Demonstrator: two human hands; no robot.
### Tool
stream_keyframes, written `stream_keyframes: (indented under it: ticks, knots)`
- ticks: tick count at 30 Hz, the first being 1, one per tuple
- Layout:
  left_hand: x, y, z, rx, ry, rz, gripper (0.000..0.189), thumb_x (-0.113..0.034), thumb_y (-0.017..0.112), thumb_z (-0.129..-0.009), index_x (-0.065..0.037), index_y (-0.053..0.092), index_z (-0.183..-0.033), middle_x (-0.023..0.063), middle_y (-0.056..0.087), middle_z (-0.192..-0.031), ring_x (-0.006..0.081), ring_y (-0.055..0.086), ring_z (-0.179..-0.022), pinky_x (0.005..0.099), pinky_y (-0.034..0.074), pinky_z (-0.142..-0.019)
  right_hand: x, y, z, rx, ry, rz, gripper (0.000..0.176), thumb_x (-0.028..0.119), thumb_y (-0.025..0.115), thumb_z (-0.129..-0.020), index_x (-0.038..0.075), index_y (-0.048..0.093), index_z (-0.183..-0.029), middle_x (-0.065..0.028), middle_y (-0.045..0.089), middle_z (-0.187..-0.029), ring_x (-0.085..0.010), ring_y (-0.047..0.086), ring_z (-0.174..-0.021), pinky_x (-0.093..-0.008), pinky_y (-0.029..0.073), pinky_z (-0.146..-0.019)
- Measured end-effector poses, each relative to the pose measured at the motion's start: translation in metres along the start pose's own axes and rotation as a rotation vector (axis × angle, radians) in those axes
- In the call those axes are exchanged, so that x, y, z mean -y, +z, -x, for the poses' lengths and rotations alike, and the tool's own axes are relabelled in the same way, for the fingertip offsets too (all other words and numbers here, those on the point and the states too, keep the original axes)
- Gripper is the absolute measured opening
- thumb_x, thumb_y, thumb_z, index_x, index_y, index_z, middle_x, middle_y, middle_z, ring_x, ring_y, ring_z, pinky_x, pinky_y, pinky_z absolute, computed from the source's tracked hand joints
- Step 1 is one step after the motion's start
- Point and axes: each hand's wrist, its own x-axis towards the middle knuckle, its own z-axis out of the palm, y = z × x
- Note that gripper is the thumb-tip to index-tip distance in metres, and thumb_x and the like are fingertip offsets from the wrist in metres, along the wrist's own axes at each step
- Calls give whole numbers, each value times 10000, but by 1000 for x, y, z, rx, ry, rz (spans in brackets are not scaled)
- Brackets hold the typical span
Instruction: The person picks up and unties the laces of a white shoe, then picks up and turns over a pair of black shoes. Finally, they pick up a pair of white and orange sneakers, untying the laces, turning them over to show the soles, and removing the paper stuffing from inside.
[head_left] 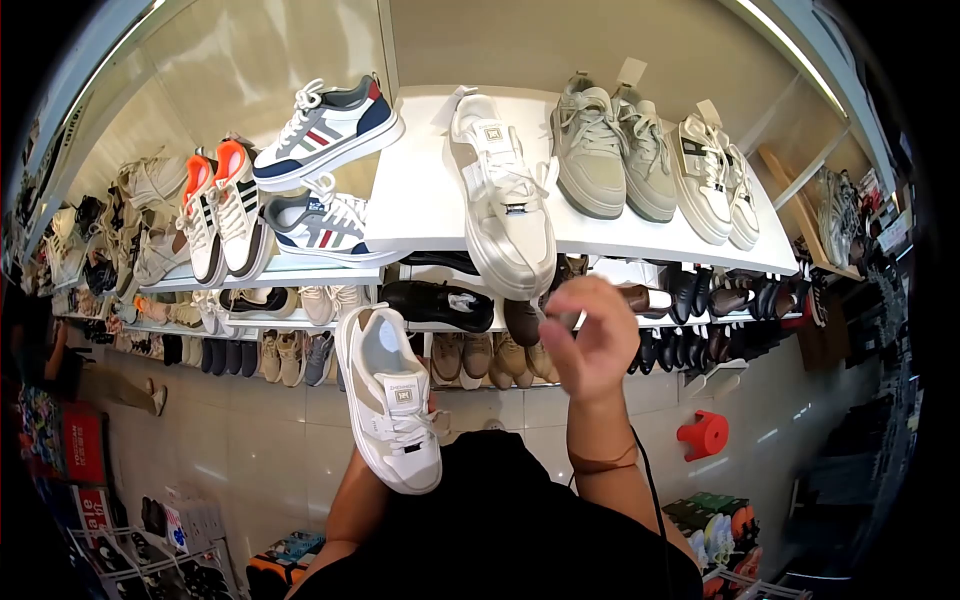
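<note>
A white sneaker (390, 400) with beige panels and white laces hangs in front of my body, toe down. My left hand (432, 402) is closed on it from behind, with most of the fingers hidden by the shoe. My right hand (597, 335) is raised just below the white shelf (415, 215), fingers curved and thumb apart from them, holding nothing I can see. Close to it, a similar white sneaker (505, 215) rests on the shelf, its toe jutting past the front edge.
On the shelf to the right are grey-green sneakers (590, 150) and cream sneakers (705, 180). White-blue sneakers (325, 135) sit at left. Lower racks hold dark shoes (437, 303). A red stool (703, 436) stands on the tiled floor (520, 410). Another person (70, 365) is far left.
</note>
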Motion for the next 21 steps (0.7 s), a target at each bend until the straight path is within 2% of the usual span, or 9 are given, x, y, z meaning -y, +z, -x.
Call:
stream_keyframes:
  ticks: [2,5,8,11,13,15,17,19,21]
  knots:
    - [2,8,-9,29,47,-25,645,-520,559,-989,-29,540,-1406,199,648,-1058,357,613,-863,487,555,-715,11,4,47,276,70,-145,374,162,868,-745,-1,700,-1036,-131,671,-919,-215,625,-759,-316,511,-700]
    - [7,26,-17,61,81,-212,650,-509,577,-983,-22,531,-1411,187,638,-1091,339,614,-874,471,558,-727,26,44,77,507,447,-61,519,284,905,-745,9,696,-1133,-85,650,-800,-200,619,-683,-297,498,-626]
    - [15,24,-27,67,31,-161,655,-507,542,-998,-19,509,-1433,194,618,-1160,352,607,-947,489,549,-783,11,68,116,395,422,11,519,320,902,-767,15,710,-1141,-74,660,-744,-224,630,-654,-296,502,-604]
    - [20,15,-31,50,-29,-18,660,-505,506,-1012,-16,486,-1455,201,598,-1229,366,600,-1019,507,541,-839,1,60,125,522,531,18,399,276,863,-822,34,729,-1109,-83,677,-755,-232,637,-625,-322,515,-598]
    - [22,8,-31,35,-52,69,664,-503,482,-1021,-14,471,-1470,206,585,-1275,375,596,-1068,519,536,-876,-8,59,129,403,387,79,199,216,800,-883,32,741,-933,-128,671,-740,-291,641,-611,-349,506,-565]
    - [26,2,-28,18,-63,167,668,-501,458,-1031,-12,455,-1485,211,572,-1320,383,591,-1116,531,530,-914,-7,55,121,455,317,209,140,170,764,-896,41,724,-859,-130,663,-731,-317,623,-625,-381,490,-583]
    - [30,-4,-22,-1,-49,241,671,-500,434,-1041,-10,440,-1500,216,558,-1366,392,587,-1164,543,524,-951,-8,51,115,443,255,197,102,111,763,-870,51,736,-948,-103,656,-737,-301,608,-642,-367,485,-598]
    - [32,-8,-21,-1,-41,301,676,-498,411,-1050,-7,425,-1514,221,545,-1412,401,582,-1212,555,519,-988,-1,55,110,340,301,262,140,58,763,-827,61,743,-965,-82,709,-844,-306,655,-757,-433,516,-703]
    - [32,-10,-23,-2,-28,337,680,-496,387,-1060,-5,410,-1529,226,532,-1458,410,577,-1261,567,513,-1026,-6,59,105,304,137,310,181,24,748,-820,67,747,-995,-69,719,-873,-290,669,-796,-437,529,-763]
